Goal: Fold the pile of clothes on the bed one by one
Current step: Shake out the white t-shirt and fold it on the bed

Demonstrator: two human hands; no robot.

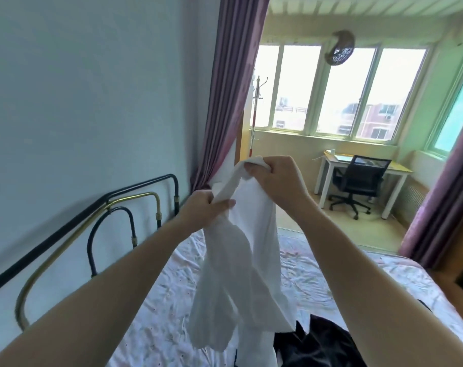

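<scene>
A white garment [241,271] hangs in the air above the bed [299,266], held up by both hands. My right hand [275,178] grips its top edge at the highest point. My left hand [206,207] grips the fabric a little lower and to the left, thumb pressed over a bunched strip. The garment's lower part dangles crumpled down to the sheet. Dark clothes [317,343] lie in a heap on the bed at the bottom, partly hidden behind the white cloth.
A metal headboard [114,207] in black and brass runs along the left wall. Purple curtains [225,102] frame a sunlit alcove with a white desk [328,168] and a black office chair [357,184]. The bed sheet is pale and floral.
</scene>
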